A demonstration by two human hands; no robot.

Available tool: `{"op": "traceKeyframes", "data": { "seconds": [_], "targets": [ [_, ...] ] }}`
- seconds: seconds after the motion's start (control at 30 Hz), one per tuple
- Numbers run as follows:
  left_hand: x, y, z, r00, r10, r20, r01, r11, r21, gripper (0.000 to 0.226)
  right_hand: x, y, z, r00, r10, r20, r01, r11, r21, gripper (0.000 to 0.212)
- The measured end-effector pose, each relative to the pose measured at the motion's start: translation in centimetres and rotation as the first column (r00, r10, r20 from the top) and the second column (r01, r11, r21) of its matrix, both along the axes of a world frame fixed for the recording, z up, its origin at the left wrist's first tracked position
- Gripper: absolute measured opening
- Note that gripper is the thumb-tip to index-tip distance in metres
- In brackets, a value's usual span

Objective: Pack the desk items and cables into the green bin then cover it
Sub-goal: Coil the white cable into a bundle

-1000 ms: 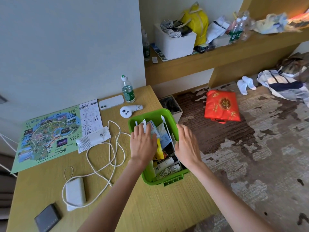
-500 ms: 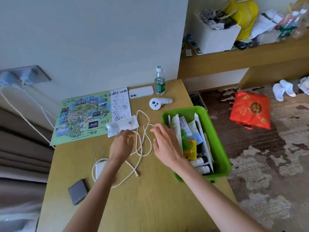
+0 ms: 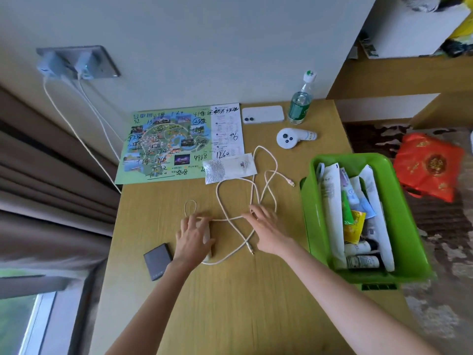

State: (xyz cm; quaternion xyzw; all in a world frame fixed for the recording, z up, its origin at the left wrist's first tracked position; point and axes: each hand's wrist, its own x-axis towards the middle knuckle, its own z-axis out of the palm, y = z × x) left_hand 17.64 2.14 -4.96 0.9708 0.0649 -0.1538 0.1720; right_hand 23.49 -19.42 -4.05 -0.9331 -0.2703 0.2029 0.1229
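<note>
**Loose cable, left of the green bin**

Cable [image 3: 225, 219] is sprawling in loops just left of the green bin [image 3: 311, 213], seemingly tethered to the power bank [image 3: 206, 234], so it is needing both hands. Left hand [image 3: 194, 234] is lying over the power bank; whether it is clasping it, cannot tell. Right hand [image 3: 266, 231] is spreading relaxed fingers, fingertips touching the cable.

Two forearms come in from the lower edge, one from about 7 o'clock and one from about 5 o'clock, both bare along the whole length in view. The left grip [image 3: 191, 236] and the right grip [image 3: 268, 233] are bare too, with slender fingers that are slightly blurred.
</note>
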Motion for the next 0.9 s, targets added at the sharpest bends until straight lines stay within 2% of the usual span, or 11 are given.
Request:
{"op": "traceKeyframes", "data": {
  "seconds": [0.13, 0.27, 0.37, 0.43, 0.53, 0.73, 0.8, 0.9],
  "targets": [
    [1.1, 0.8, -0.3, 0.999, -0.039, 0.037, 0.040, 0.999, -0.008, 0.059, -0.2, 0.0, -0.6, 0.996, -0.025, 0.091, 0.026, 1.000, -0.015, 0.063],
    [2.8, 1.2, -0.1, 0.997, -0.058, 0.044, 0.058, 0.998, 0.007, 0.062, -1.1, 0.6, -0.8, 0.987, -0.094, 0.133, 0.092, 0.995, 0.025, 0.050],
    [3.6, 1.4, 0.0, 0.999, 0.010, 0.052, -0.009, 1.000, -0.025, 0.075, -2.1, 1.2, -0.9, 0.974, -0.142, 0.178, 0.130, 0.988, 0.079, 0.030],
    [3.8, 1.5, 0.0, 0.995, 0.091, 0.037, -0.088, 0.994, -0.065, 0.078, -2.7, 1.6, -1.0, 0.973, -0.146, 0.176, 0.140, 0.989, 0.047, 0.026],
    [4.0, 2.0, -0.1, 0.989, 0.137, 0.048, -0.132, 0.987, -0.093, 0.063, -3.3, 2.3, -1.5, 0.973, -0.172, 0.151, 0.179, 0.983, -0.029, 0.032],
    [5.2, 2.7, 0.3, 0.975, 0.176, 0.138, -0.158, 0.979, -0.132, 0.032, -3.3, 3.9, -1.3, 0.950, -0.294, 0.108, 0.298, 0.954, -0.022, 0.016],
    [5.6, 2.7, 0.6, 0.970, 0.185, 0.156, -0.154, 0.969, -0.192, 0.018, -3.0, 4.1, -0.7, 0.937, -0.332, 0.111, 0.330, 0.943, 0.035, 0.010],
    [5.8, 2.9, 1.3, 0.979, 0.117, 0.168, -0.075, 0.969, -0.237, 0.012, -2.2, 4.2, 0.7, 0.871, -0.487, 0.071, 0.451, 0.847, 0.281, 0.010]
  ]
}}
